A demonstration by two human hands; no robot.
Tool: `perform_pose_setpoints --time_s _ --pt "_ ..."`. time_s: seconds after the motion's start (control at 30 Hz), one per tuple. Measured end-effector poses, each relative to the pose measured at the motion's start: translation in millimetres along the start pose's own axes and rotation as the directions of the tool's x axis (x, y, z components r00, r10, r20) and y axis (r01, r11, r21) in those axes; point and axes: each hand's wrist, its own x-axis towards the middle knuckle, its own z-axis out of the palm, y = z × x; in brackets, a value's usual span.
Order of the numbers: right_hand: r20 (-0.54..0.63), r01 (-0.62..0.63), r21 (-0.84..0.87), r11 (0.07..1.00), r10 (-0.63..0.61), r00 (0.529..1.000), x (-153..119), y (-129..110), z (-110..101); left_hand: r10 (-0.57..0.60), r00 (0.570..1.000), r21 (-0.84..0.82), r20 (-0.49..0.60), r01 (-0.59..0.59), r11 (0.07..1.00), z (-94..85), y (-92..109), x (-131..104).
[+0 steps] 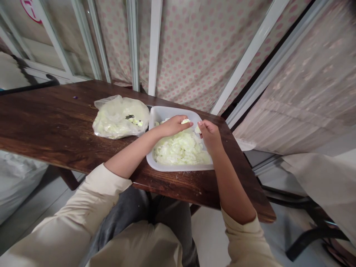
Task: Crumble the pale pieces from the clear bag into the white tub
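Observation:
A white plastic tub (151,157) on the table holds a heap of small pale yellow-green pieces (180,150); their kind I cannot make out. Over the tub's far half, my left hand (174,126) is closed around a pale piece (185,121) that shows between thumb and fingers. My right hand (210,134), at the tub's right rim, pinches another pale piece (197,129). The two hands face each other, a small gap apart. Left of the tub, touching or nearly touching it, lies a clear plastic bag (119,116) with similar pale pieces inside and an opening on its right side.
The dark brown wooden table (55,122) has its near edge by my lap. Behind it stand glazed frames with a pink-dotted curtain (200,48). A black metal chair frame (311,233) is at the lower right. A large whitish bag (19,181) sits at the left below the tabletop.

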Motion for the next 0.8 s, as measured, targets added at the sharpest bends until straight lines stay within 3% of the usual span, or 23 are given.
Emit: perform_pose_setpoints --time_s 0.2,0.43,0.63,0.8 --pt "-0.031 0.012 0.041 0.999 -0.011 0.999 1.9 1.5 0.1 -0.025 0.999 0.022 -0.035 0.025 0.999 0.5 -4.3 3.0" --pt "0.042 0.019 -0.035 0.999 -0.017 0.999 0.2 2.8 -1.5 -0.228 0.967 0.1 -0.114 0.239 0.966 -1.7 -6.0 3.6" --pt "-0.017 0.001 -0.037 0.999 -0.002 1.0 -0.1 6.1 0.1 -0.209 0.972 0.118 -0.111 0.222 0.968 -1.2 -5.9 3.2" --pt "-0.057 0.006 -0.153 0.988 -0.015 0.998 1.3 6.6 -0.7 -0.149 0.987 0.105 -0.059 0.154 0.982 -0.4 -6.1 2.7"
